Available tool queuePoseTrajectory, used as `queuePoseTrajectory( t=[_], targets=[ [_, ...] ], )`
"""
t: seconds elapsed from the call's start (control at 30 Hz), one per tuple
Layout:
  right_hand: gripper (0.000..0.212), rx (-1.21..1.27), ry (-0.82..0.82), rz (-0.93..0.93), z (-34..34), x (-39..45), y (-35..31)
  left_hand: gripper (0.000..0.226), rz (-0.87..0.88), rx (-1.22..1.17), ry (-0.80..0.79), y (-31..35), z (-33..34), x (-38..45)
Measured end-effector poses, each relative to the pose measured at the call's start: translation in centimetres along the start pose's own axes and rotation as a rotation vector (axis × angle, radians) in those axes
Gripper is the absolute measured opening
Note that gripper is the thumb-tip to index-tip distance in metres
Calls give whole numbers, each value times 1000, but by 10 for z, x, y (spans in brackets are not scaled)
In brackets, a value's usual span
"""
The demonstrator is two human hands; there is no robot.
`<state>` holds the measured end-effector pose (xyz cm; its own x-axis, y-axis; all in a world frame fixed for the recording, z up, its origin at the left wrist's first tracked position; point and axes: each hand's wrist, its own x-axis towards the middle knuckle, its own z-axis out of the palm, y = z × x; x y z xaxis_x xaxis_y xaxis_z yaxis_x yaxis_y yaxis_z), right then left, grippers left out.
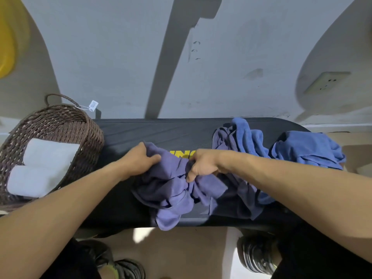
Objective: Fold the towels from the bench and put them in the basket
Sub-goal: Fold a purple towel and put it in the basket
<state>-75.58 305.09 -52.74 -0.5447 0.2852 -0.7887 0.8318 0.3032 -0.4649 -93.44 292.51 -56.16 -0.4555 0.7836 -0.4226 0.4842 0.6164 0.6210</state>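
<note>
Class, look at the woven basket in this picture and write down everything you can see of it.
The basket is dark brown wicker, woven in twisted strands, with a curved rim and a small loop handle at its far edge. A white tag hangs from that handle on a thin string. It stands upright at the left end of the black bench, its wall against the bench edge. Inside lie two white folded towels, side by side. Neither hand touches it; its near left side runs out of view.

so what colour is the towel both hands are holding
Purple, a muted violet; the towel lies crumpled on the black bench. The head view shows it.
</note>
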Motion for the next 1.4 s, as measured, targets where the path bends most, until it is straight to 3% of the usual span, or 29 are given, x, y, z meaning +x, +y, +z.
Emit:
queuePoseTrajectory(
  t=[0.2, 0.3, 0.37, 0.47, 0.53, 0.63, 0.7, 0.8, 0.9, 1.0, 1.13, 1.23, 1.4],
  targets=[
    [45, 140, 259, 56, -60, 0, 1, 15, -28, -25, 273, 1, -29, 26],
    [30, 351, 280, 103, -78, 3, 6, 10, -4, -80, 357, 0, -36, 33],
    [18, 483, 288, 103, -85, 3, 10, 19, 21, -149, 392, -1, -39, 37],
    [23, 845, 378, 29, -92, 9, 13, 8, 49, -188, 393, -4, -43, 40],
    [28, 984, 504, -20, -93, 14, 13, 15, 52, -179, 419, -7, -45, 43],
    [43, 884, 609, -16, -86, 24, 16, 23, 21, -184, 437, -5, -42, 47],
    [61, 832, 608, 17, -80, 28, 21, 44, -59, -233, 375, -4, -38, 46],
    [65, 619, 639, 83, -71, 29, 25, 60, -193, 5, 313, -8, -27, 38],
    [31, 298, 469, 88, -59, 25, 25, 36, 58, 208, 263, 3, -5, 13],
    [11, 240, 207, 80, -41, 16, 24, 12, 357, 168, -9, 19, 14, -18],
    [22, 18, -58, -53, -20, 5, 19, 20, 447, 231, -356, 20, 23, -38],
    [33, -227, -129, -96, -9, -1, 19, 28, 473, 325, -404, 9, 23, -39],
    [43, -377, -70, -153, -4, -3, 31, 9, 459, 392, -426, 4, 15, -37]
  ],
)
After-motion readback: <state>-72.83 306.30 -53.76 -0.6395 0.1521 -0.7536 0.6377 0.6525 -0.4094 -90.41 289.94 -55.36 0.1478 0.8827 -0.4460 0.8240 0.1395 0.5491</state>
